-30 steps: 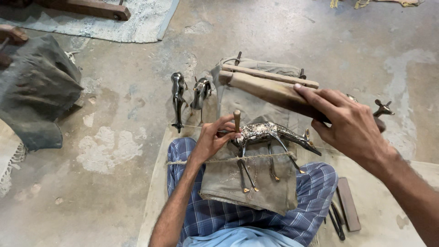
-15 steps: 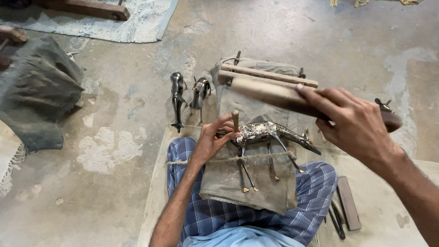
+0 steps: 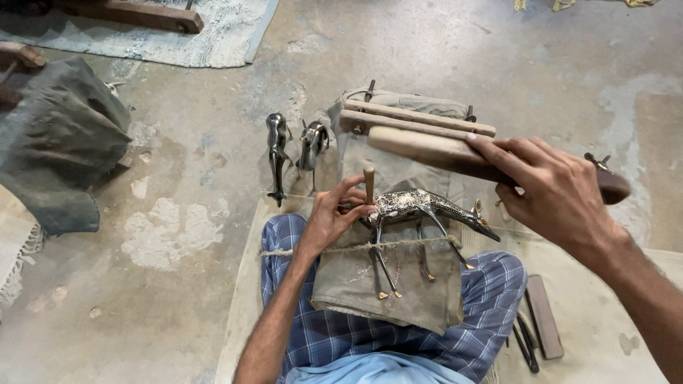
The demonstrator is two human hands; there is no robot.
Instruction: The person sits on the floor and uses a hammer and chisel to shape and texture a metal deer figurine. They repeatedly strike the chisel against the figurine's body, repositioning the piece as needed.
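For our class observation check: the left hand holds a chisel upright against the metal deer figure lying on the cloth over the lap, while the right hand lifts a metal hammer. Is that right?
Not quite. The head view shows the right hand lifting a wooden mallet, not a metal hammer. The rest stands: the left hand holds the chisel upright against the metal deer figure.

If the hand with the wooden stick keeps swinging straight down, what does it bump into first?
Probably the top of the small punch that the left hand holds upright on the metal deer. The wooden stick in the right hand hangs above it; depth is unclear.

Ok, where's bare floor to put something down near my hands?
Bare concrete lies left of the knee, between the grey cloth bundle and the two dark figurines. More lies beyond the wooden sticks. The lap is crowded: metal deer, left hand, right hand.
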